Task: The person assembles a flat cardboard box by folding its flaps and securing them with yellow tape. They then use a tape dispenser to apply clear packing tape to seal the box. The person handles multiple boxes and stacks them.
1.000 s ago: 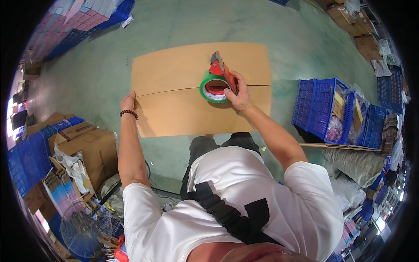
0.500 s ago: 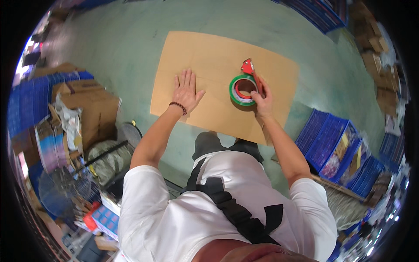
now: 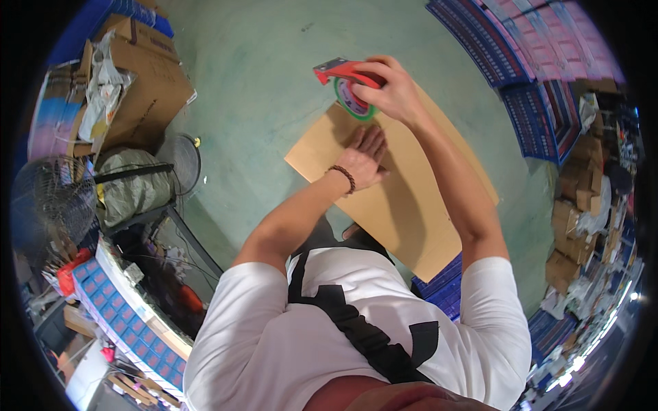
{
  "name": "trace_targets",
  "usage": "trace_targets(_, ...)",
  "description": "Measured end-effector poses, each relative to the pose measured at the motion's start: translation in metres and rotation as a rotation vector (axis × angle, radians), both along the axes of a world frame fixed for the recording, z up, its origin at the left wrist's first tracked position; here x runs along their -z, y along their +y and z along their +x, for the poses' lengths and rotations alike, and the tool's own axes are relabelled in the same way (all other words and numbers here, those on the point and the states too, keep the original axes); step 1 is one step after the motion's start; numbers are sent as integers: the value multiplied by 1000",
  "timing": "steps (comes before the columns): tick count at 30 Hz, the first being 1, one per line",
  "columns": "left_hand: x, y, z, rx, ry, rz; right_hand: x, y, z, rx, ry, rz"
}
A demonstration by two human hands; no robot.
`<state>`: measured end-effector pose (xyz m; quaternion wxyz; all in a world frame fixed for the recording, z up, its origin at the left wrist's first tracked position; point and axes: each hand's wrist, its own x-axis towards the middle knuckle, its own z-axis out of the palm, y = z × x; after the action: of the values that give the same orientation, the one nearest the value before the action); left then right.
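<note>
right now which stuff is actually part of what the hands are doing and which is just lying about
In use:
- flat cardboard sheet, pressed down by the left hand
- red tape dispenser with green roll, held by the right hand

Lying about:
- fan
- open cardboard box
- blue crates
- grey bag

White short-sleeved shirt, black strap, seemingly beaded bracelet (image 3: 345, 177)

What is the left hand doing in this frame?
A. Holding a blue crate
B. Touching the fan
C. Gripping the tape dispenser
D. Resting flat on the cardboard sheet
D: the left hand lies palm-down on the cardboard sheet, while the right hand holds the red tape dispenser.
</note>
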<state>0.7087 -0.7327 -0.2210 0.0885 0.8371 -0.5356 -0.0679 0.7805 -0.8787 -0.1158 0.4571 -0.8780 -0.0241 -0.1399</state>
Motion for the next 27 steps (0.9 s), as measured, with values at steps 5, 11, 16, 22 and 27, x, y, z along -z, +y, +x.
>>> trace_targets(5,15,6,2,-23,101,-123,31,74,131,-373,568,-557)
trace_targets(11,28,6,4,-55,204,-116,106,135,201,-454,802,-857)
trace_targets(16,39,5,3,-127,83,-357,89,145,208,-681,1091,-986)
trace_targets(22,31,6,1,-86,81,-173,-12,103,158,-695,855,-857)
trace_targets(27,5,5,11,-68,279,-84,-50,60,50,-455,544,-727)
